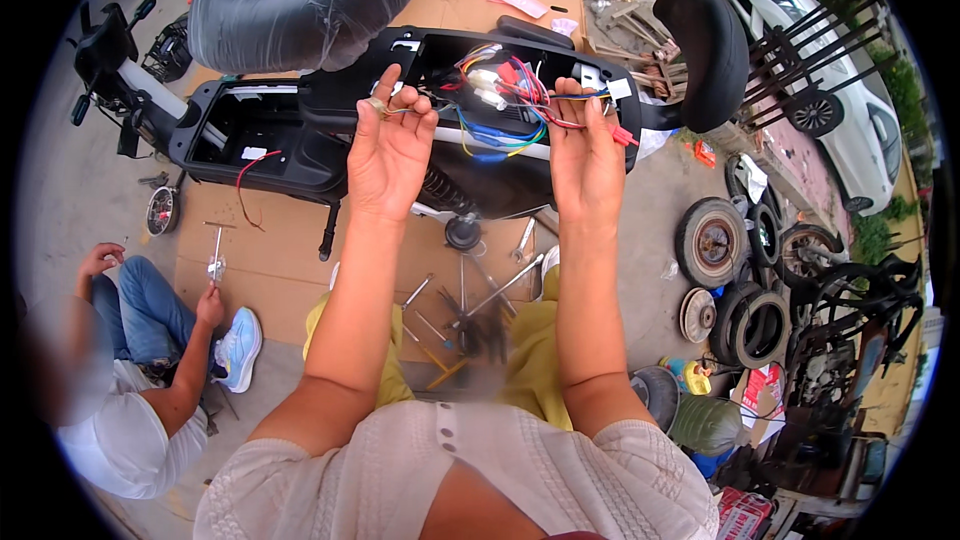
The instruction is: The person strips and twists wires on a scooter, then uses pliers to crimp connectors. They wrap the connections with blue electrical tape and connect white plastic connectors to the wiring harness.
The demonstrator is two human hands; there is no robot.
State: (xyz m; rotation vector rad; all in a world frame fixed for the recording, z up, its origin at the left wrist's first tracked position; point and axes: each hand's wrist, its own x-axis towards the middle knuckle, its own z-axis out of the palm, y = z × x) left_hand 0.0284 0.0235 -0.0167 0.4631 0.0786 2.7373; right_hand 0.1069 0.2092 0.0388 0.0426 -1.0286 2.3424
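Note:
The black body of an electric scooter [290,155] lies across in front of me. In its open compartment sits a tangle of coloured wires [540,105] with white connectors [487,90]. My left hand [390,155] is palm up at the compartment's near edge, thumb and curled fingers on a thin wire [402,110], index finger raised. My right hand [588,165] is closed on several wires at the right of the compartment. A red connector [624,136] hangs beside its fingers. Yellow-green and blue wires [490,152] loop between the hands.
A plastic-wrapped seat [305,15] rises at upper left; a black backrest [702,55] at upper right. Tools [465,315] lie on cardboard [270,290] below. A co-worker [150,370] crouches at left, holding a T-handle tool [216,250]. Tyres [712,240] lie at right.

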